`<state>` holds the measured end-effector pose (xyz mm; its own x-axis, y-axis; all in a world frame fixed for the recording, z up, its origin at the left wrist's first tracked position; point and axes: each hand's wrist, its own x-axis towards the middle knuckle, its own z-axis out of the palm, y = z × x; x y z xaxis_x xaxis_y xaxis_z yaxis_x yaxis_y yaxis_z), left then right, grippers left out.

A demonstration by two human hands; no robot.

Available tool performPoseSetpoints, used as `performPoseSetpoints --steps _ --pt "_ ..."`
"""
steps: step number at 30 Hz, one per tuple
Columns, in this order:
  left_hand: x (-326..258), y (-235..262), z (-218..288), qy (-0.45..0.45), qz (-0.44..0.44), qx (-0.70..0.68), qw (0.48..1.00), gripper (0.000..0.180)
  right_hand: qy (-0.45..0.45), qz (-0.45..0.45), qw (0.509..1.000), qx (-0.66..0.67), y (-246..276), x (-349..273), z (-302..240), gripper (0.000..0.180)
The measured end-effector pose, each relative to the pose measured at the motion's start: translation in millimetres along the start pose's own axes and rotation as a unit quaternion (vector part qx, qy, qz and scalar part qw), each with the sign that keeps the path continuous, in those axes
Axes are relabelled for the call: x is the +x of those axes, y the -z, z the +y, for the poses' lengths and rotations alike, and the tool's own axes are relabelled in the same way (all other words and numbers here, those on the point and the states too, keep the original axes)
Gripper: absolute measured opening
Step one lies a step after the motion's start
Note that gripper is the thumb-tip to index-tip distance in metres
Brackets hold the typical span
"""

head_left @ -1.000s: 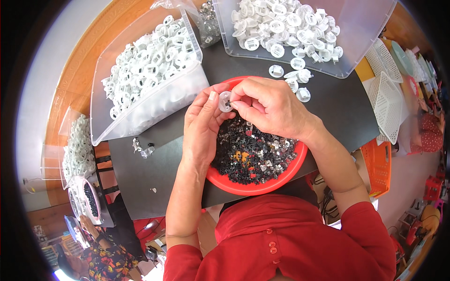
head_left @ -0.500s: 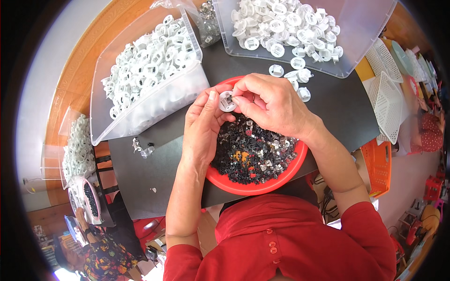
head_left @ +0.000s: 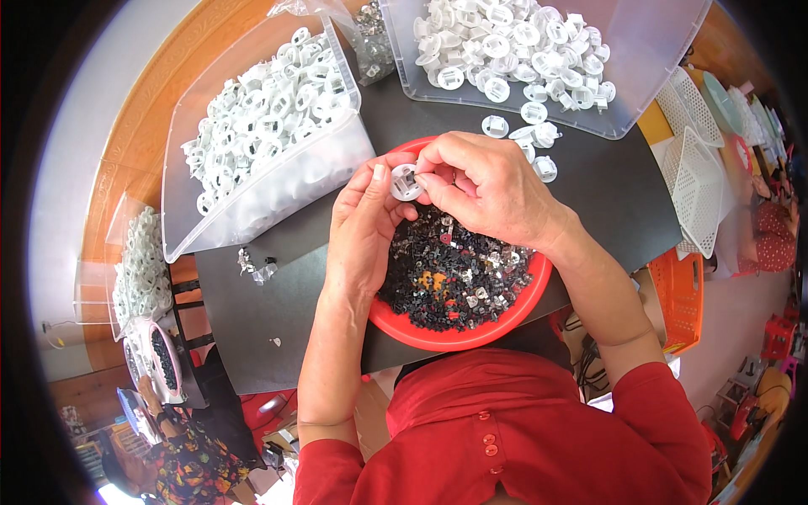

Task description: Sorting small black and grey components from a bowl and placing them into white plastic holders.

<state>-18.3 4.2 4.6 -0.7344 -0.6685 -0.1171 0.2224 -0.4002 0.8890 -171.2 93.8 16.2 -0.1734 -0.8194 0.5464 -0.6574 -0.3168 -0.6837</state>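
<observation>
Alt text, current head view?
A person's left hand holds a small round white plastic part while the right hand pinches its edge above a round red bowl of tiny black and silvery pieces. Beyond, on a dark table, a translucent plastic bin at left and another at right hold piles of white parts.

Below the left hand (head_left: 360, 215) and the right hand (head_left: 497, 189), the person's plain red top (head_left: 421, 459) fills the lower middle of the view, with soft, curved folds in the part nearest the hands. Well below the hands, small, round, shiny red buttons (head_left: 489, 438) run in a line along the middle of the cloth, toward the lower edge. The left sleeve (head_left: 326, 473), straight below the left hand, and the right sleeve (head_left: 661, 421), below and to the right of the right hand, are the same red and stop just above the elbows, leaving the forearms (head_left: 332, 362) bare.
</observation>
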Motion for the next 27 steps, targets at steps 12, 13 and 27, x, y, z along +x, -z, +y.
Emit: performPoseSetpoints --steps 12,13,27 --pt "0.0 0.9 -0.8 0.002 0.007 0.005 1.000 0.028 0.065 0.002 0.998 -0.023 -7.2 -1.2 5.9 0.010" --pt "-0.1 0.8 -0.7 0.002 0.006 0.007 1.000 0.028 0.064 0.001 0.998 -0.021 -7.2 -1.4 6.0 0.010" --pt "-0.6 -3.2 -1.5 -0.017 0.022 0.036 0.999 0.027 0.098 0.004 0.993 -0.065 -6.9 -0.8 7.1 0.009"
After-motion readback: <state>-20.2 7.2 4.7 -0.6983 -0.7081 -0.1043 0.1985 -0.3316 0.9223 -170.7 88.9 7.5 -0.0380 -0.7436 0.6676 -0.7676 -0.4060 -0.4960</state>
